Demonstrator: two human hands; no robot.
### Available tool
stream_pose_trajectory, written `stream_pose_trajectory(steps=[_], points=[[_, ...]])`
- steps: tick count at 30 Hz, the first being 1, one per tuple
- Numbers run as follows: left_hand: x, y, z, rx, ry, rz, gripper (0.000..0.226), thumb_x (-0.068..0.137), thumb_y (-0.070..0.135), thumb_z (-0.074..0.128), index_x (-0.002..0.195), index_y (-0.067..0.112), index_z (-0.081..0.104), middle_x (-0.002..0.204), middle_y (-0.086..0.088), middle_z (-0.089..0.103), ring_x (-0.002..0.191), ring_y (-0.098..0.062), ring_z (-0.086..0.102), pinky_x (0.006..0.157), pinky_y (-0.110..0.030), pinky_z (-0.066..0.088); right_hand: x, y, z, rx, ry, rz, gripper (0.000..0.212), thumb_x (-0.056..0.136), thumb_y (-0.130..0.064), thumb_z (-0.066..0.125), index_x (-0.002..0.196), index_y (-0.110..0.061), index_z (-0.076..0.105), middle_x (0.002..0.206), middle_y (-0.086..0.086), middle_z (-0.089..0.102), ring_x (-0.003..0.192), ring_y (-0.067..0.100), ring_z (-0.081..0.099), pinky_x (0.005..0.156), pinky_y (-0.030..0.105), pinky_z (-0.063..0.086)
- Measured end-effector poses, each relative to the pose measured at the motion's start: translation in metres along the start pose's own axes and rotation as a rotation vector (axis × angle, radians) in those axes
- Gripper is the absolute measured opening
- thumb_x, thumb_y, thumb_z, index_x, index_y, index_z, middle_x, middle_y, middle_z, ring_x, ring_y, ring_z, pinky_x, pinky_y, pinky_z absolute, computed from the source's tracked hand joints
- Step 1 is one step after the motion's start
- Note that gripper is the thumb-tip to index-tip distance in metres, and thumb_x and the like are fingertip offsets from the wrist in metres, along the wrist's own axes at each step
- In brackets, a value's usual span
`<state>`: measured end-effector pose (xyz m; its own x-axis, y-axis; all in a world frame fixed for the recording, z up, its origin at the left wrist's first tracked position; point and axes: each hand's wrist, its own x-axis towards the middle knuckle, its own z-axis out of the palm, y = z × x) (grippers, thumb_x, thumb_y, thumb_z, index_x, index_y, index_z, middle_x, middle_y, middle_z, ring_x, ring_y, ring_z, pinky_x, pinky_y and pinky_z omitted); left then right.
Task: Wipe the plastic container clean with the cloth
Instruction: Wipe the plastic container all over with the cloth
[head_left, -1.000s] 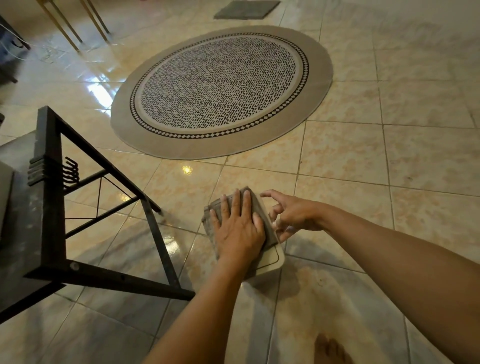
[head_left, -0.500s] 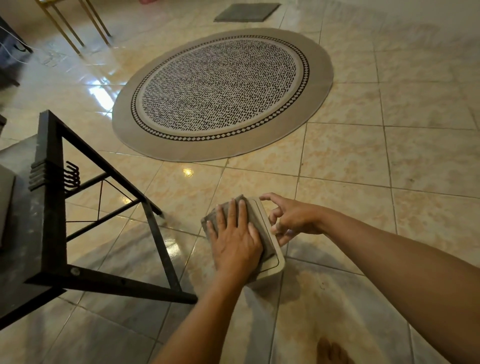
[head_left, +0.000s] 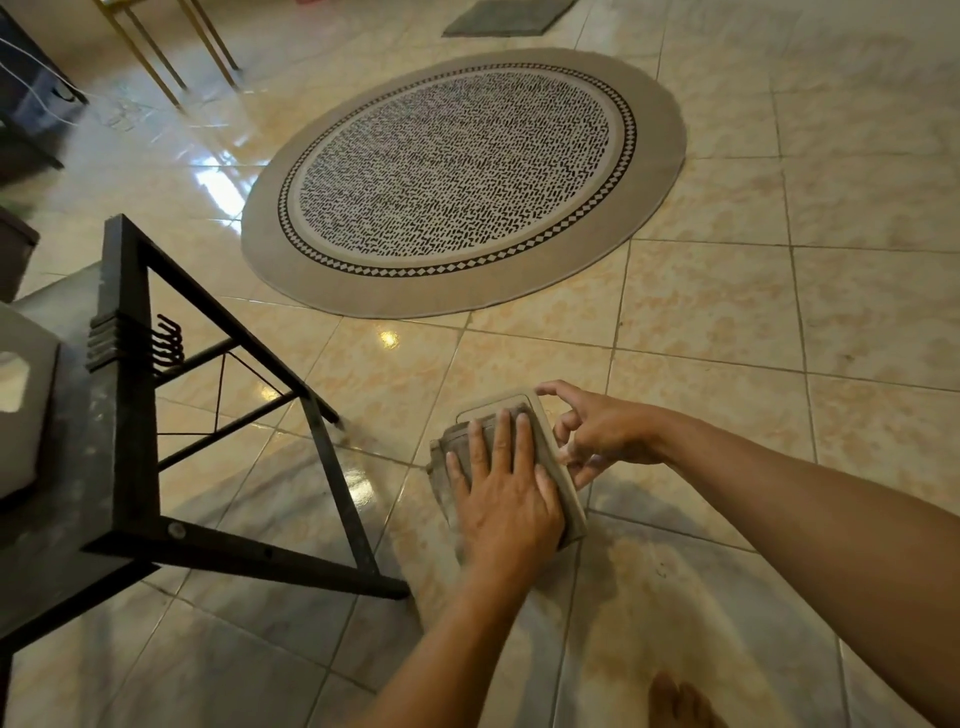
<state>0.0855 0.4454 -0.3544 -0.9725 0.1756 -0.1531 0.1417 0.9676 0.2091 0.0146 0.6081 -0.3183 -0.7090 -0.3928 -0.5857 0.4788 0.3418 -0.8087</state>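
Observation:
A beige plastic container (head_left: 493, 407) with rounded corners is held above the tiled floor, its flat face turned up. My right hand (head_left: 602, 431) grips its right edge with thumb and fingertips. A grey cloth (head_left: 457, 448) lies over most of that face. My left hand (head_left: 506, 499) presses flat on the cloth with the fingers spread, hiding the container's near end. Only the far end and the right rim (head_left: 567, 493) of the container show.
A black metal table frame (head_left: 130, 415) stands close at the left, with a white object (head_left: 21, 405) on its top. A round patterned rug (head_left: 462, 182) lies beyond, a grey mat (head_left: 509, 15) farther back. My bare foot (head_left: 680, 701) is below.
My left hand has slid the cloth back toward me along the container, uncovering its far end and covering the near end. My right hand keeps its hold on the edge.

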Motion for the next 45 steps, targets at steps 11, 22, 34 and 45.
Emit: stream_pose_trajectory(steps=[11,22,34,45], points=[[-0.011,-0.012,-0.001,-0.016,-0.009,-0.012,0.065,0.102,0.049,0.009,0.153,0.024,-0.025,0.159,0.001,-0.034,0.144,-0.022,-0.037,0.12,-0.05,-0.017,0.0,-0.001,0.003,-0.017,0.003,0.001,0.095,0.087,0.019,0.054,0.154,-0.038,0.017,0.081,0.008,0.053,0.062,0.014,0.065,0.065,0.038,0.061],[-0.038,0.001,-0.008,-0.011,-0.04,-0.051,0.071,0.102,0.056,0.011,0.152,0.021,-0.027,0.159,0.001,-0.035,0.143,-0.018,-0.039,0.117,-0.045,-0.023,-0.002,-0.003,0.005,-0.02,0.013,0.003,0.094,0.087,0.02,0.053,0.153,-0.038,0.019,0.08,0.007,0.048,0.062,0.013,0.059,0.063,0.037,0.061],[-0.033,0.002,-0.004,-0.026,-0.048,-0.052,0.067,0.102,0.05,0.01,0.151,0.023,-0.027,0.158,0.002,-0.037,0.143,-0.019,-0.04,0.118,-0.047,-0.022,0.001,-0.004,0.006,-0.041,0.003,0.017,0.094,0.087,0.02,0.051,0.153,-0.038,0.016,0.083,0.008,0.052,0.065,0.015,0.063,0.068,0.04,0.062],[-0.034,-0.015,-0.012,-0.023,-0.106,0.056,0.071,0.099,0.061,0.014,0.152,0.035,-0.025,0.158,0.008,-0.038,0.14,-0.014,-0.043,0.113,-0.045,-0.029,0.001,-0.003,0.006,-0.054,-0.016,0.001,0.094,0.088,0.019,0.05,0.153,-0.038,0.015,0.084,0.008,0.051,0.067,0.016,0.062,0.067,0.039,0.061]])
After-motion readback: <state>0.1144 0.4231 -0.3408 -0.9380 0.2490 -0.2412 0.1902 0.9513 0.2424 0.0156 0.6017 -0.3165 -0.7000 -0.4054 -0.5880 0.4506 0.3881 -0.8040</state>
